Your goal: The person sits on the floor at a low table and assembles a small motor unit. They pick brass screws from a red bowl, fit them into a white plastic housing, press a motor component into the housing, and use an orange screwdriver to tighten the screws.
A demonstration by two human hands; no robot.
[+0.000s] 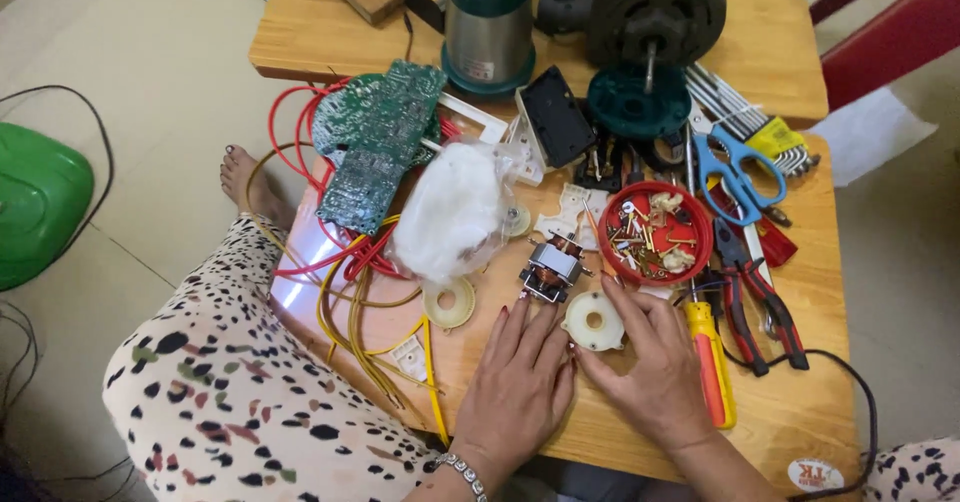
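Pinching a round cream plastic disc [593,320] flat on the wooden counter [800,402], the right hand [650,362] closes its fingertips on the disc's right rim. The left hand [520,377] lies open beside it, fingertips touching its left edge. A small motor core [550,270] sits just beyond, up-left.

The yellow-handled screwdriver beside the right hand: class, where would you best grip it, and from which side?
Grip the yellow-handled screwdriver around its thick yellow handle, coming from above. It lies flat on the wooden table, handle toward the person, right beside the right hand.
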